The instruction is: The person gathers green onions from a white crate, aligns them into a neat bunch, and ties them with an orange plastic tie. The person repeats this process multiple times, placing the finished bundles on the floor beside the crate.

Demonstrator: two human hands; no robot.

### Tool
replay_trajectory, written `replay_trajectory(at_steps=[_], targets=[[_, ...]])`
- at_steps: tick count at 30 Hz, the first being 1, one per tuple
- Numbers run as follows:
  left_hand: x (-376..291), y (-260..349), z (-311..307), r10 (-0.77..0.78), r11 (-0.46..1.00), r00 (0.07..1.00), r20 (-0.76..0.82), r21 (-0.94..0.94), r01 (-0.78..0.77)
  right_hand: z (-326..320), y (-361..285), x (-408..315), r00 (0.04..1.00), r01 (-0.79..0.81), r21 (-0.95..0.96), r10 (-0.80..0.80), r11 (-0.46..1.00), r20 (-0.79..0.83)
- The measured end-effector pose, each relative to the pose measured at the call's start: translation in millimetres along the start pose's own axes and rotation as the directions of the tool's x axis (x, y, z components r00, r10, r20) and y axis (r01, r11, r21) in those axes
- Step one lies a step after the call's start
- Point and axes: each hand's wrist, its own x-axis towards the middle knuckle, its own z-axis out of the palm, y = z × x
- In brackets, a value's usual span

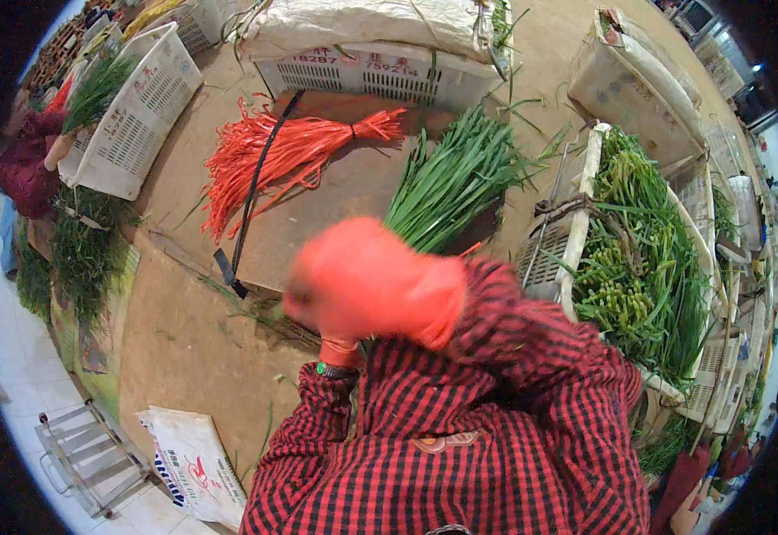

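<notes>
My right hand [369, 281], in an orange-red rubber glove, is blurred and lies over my left hand, hiding its fingers. Only the gloved wrist part of my left hand [340, 352] shows, beside a wristband with a green face. What either hand holds cannot be seen. Beyond the hands a bunch of long green leaves, like Chinese chives [455, 177], lies on a low brown board [335, 200]. To its left lies a bundle of red plastic ties [282, 157], bound near one end and crossed by a black strap [258, 180].
A white plastic crate [583, 227] of greens stands at my right. Another crate [375, 80] with a white sack on it stands beyond the board. At the left a person's arm [58, 150] is by a tilted crate [138, 114]. A metal rack [94, 458] and a printed sack [195, 461] lie lower left.
</notes>
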Motion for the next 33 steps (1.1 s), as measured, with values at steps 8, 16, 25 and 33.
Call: replay_trajectory(at_steps=[8,16,25,33], targets=[[38.7,58.5,-25.5,-0.036,0.854,0.97,0.24,0.512,-0.095,-151.1,94.6,-102.9,0.682,-0.486,-0.469,-0.015,0.737,-0.731],[52.9,69.7,26.4,-0.166,0.691,0.861,0.482,0.679,-0.247,42.3,95.4,-200.0,0.529,-0.724,0.326,0.793,0.607,-0.301],[98.5,11.1,-10.0,-0.324,0.778,0.55,0.769,-0.114,0.618,117.3,102.4,-176.8,0.553,-0.27,0.949,0.833,0.16,0.017],[106.4,6.0,-3.4,-0.346,0.868,0.548,0.762,0.038,0.496,127.4,125.6,-157.4,0.565,-0.23,0.971,0.822,0.07,0.074]])
